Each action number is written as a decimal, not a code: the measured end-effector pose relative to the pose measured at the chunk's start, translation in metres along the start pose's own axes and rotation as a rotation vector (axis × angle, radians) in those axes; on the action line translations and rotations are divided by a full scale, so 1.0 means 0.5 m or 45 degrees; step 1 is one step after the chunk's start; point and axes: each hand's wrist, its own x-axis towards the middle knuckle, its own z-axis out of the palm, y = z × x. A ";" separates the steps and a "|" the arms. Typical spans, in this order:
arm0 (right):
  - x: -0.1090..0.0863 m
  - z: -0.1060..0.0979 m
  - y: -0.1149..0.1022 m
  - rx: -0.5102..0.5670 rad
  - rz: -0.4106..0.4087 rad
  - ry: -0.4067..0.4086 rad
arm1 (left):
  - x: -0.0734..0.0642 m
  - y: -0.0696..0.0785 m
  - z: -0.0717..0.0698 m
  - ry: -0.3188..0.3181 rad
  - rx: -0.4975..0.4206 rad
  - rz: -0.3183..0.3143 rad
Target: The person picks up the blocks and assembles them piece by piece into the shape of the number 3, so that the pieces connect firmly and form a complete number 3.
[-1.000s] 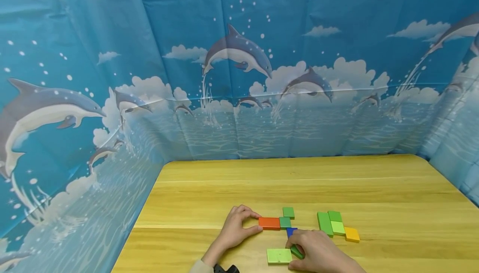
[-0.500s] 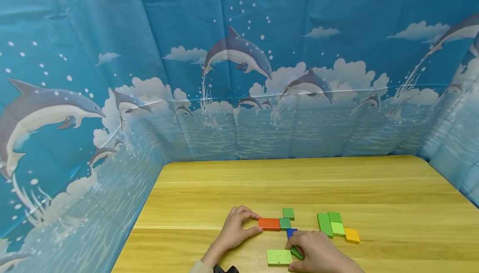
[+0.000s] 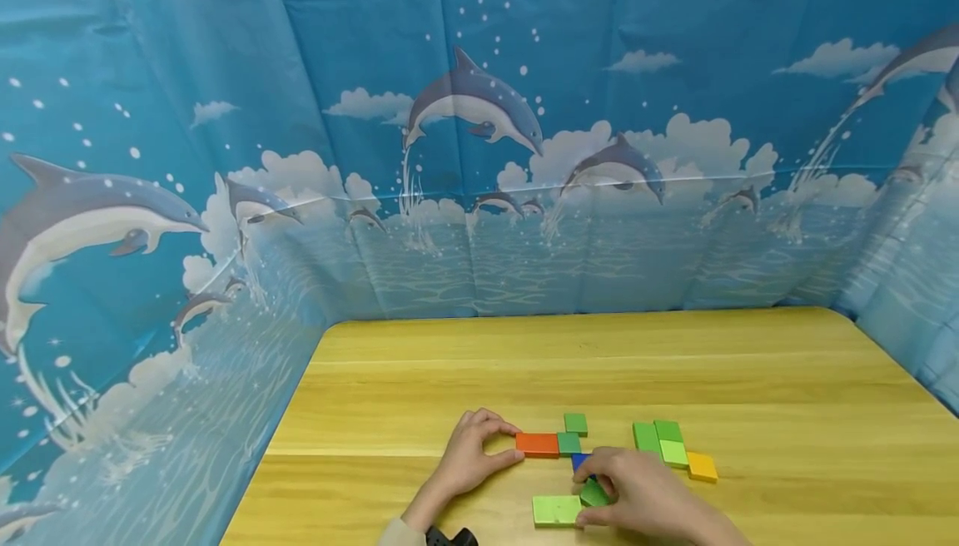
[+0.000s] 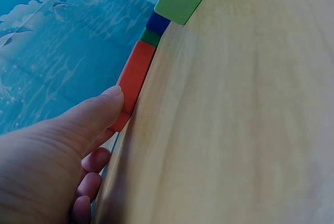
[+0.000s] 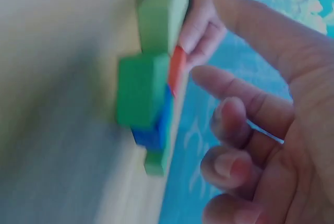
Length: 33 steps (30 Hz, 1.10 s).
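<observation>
My left hand (image 3: 472,456) holds the left end of a red rectangular block (image 3: 537,445) between thumb and index finger. Against the red block's right end sits a small green square block (image 3: 568,444), with a blue block (image 3: 581,464) below it, partly covered by my right hand (image 3: 640,492). A dark green block (image 3: 594,493) lies between the blue one and a light green rectangular block (image 3: 557,511). In the right wrist view, the thumb and index finger are spread apart, with a gap to the dark green block (image 5: 141,91).
Another green square (image 3: 576,424) touches the cluster's top. To the right lies a group of green blocks (image 3: 647,438), a light green square (image 3: 673,454) and a yellow block (image 3: 702,467). Dolphin-printed cloth (image 3: 479,263) hangs behind the wooden table (image 3: 584,363).
My right hand has loosened from the dark green block and shifted slightly right, so more of that block shows. The left hand stays on the red block.
</observation>
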 end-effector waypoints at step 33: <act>-0.140 -0.166 0.191 -0.082 0.582 -0.084 | 0.001 -0.004 0.001 -0.015 0.016 -0.011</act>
